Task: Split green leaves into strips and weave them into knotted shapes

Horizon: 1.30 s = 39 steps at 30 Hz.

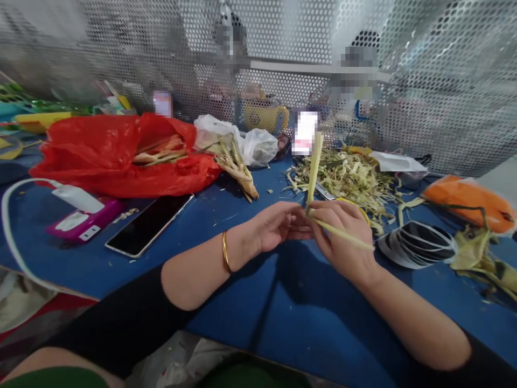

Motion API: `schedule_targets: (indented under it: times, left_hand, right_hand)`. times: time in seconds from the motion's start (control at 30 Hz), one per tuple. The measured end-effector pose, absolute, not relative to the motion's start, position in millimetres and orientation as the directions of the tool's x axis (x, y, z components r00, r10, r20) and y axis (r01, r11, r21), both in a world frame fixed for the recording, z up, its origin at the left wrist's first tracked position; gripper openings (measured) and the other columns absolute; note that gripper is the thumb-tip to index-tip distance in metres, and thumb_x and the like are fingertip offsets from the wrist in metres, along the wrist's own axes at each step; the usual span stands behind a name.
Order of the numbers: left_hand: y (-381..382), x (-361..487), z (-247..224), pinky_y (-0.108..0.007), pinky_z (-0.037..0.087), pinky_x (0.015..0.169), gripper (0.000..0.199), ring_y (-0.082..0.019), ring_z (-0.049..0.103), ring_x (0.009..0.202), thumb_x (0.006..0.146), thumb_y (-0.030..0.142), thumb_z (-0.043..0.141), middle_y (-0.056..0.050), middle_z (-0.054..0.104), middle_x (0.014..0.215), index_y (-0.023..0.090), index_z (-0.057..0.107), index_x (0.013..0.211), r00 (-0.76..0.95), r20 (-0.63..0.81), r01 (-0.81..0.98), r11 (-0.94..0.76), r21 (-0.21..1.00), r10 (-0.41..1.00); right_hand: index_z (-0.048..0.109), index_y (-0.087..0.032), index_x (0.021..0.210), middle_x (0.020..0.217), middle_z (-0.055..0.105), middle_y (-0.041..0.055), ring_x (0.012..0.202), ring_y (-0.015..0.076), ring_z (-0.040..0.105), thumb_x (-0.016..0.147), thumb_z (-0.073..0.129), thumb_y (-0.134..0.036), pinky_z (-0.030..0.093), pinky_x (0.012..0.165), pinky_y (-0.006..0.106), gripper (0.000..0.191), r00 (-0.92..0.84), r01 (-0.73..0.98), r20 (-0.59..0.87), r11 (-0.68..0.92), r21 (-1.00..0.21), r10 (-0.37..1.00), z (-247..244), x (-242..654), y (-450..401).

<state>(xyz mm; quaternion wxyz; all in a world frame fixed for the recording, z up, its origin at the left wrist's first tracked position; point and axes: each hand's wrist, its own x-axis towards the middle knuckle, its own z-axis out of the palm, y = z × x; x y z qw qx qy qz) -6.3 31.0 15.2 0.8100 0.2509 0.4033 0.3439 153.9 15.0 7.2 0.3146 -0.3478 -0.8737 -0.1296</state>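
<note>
Left hand (283, 223), right hand (345, 231) pinching pale strip (315, 167) above tabletop (319, 328); strip points twelve o'clock, narrow length (343, 233) crosses right hand toward four. From hands: dark-screened phone (149, 226) nine o'clock, spool (416, 245) three.

Before you on the flat blue tabletop (226, 307), a crumpled red plastic bag (86, 153) lies left, behind a rectangular black phone (149, 226); shredded pale-green plant strips (349, 175) lie heaped behind your right hand (343, 231).

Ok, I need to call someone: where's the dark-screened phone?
In the head view, the phone lies at left on the blue table, beside the purple power strip, near the red bag.
</note>
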Motion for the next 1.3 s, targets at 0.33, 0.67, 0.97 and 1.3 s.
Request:
schedule_targets:
  times: [0.33, 0.67, 0.97, 1.3]
  left_hand:
    - [29.7, -7.1, 3.1, -0.015, 0.043, 0.054, 0.014, -0.008, 0.060, 0.061, 0.085, 0.016, 0.059, -0.005, 0.068, 0.072, 0.008, 0.070, 0.083, 0.339, -0.371, -0.382, 0.486, 0.786, 0.865]
    - [24.4, -0.8, 9.3, -0.024, 0.052, 0.062, 0.015, -0.011, 0.065, 0.057, 0.086, 0.020, 0.060, -0.006, 0.069, 0.066, 0.011, 0.068, 0.078, 0.336, -0.361, -0.273, 0.457, 0.847, 0.870]
    - [30.1, -4.2, 5.5, -0.020, 0.052, 0.056, 0.017, -0.010, 0.064, 0.054, 0.086, 0.021, 0.061, -0.006, 0.069, 0.063, 0.010, 0.070, 0.076, 0.376, -0.404, -0.232, 0.507, 0.830, 0.834]
    - [32.0, -6.6, 8.0, -0.019, 0.051, 0.053, 0.015, -0.013, 0.067, 0.063, 0.085, 0.020, 0.062, -0.011, 0.073, 0.079, 0.009, 0.071, 0.080, 0.314, -0.404, -0.294, 0.493, 0.819, 0.859]
  right_hand:
    - [0.067, -0.024, 0.091, 0.090, 0.067, 0.0042, 0.092, 0.0193, 0.060, 0.090, 0.045, -0.011, 0.038, 0.097, 0.038, 0.025, -0.843, 0.480, 0.426, 0.817, 0.320, 0.329, 5.1, 153.8, 4.6]
    - [0.061, -0.019, 0.106, 0.106, 0.066, 0.0108, 0.101, 0.0263, 0.059, 0.087, 0.049, -0.016, 0.045, 0.084, 0.041, 0.023, -0.388, 0.762, 0.610, 0.613, -0.210, 0.691, 11.3, 168.4, 31.8]
    - [0.056, -0.019, 0.103, 0.099, 0.068, 0.0092, 0.093, 0.0234, 0.061, 0.090, 0.042, -0.014, 0.040, 0.092, 0.041, 0.020, -0.553, 0.686, 0.522, 0.710, -0.158, 0.650, 15.0, 169.9, 34.1]
    - [0.064, -0.016, 0.081, 0.071, 0.063, 0.0068, 0.070, 0.0205, 0.056, 0.093, 0.040, -0.019, 0.034, 0.072, 0.034, 0.027, -0.623, 0.745, 0.470, 0.658, 0.111, 0.625, 19.2, 171.3, 30.4]
